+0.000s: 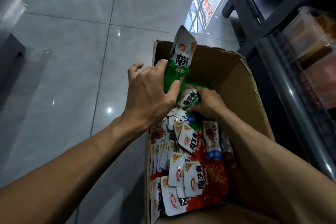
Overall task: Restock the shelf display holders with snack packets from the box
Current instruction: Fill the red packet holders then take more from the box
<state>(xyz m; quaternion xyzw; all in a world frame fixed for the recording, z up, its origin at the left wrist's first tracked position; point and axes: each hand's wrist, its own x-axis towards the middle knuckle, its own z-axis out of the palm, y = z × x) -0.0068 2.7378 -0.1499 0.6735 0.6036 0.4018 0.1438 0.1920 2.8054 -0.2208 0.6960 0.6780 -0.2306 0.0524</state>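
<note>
the left hand (149, 89) has its grip curled round a green-and-white snack packet (179, 63) printed with 魔芋爽, holding it upright over the far end of the cardboard box (234, 82). just beside it the right hand (207, 102) pinches a second green packet (190, 97) of the same print, low inside the box. nearer lie red-and-white packets (200, 174) — marked 20% and 魔芋爽 — and a blue one (212, 143). the box sits on grey floor tiles (72, 51), beside a shelf display holder (309, 60).
</note>
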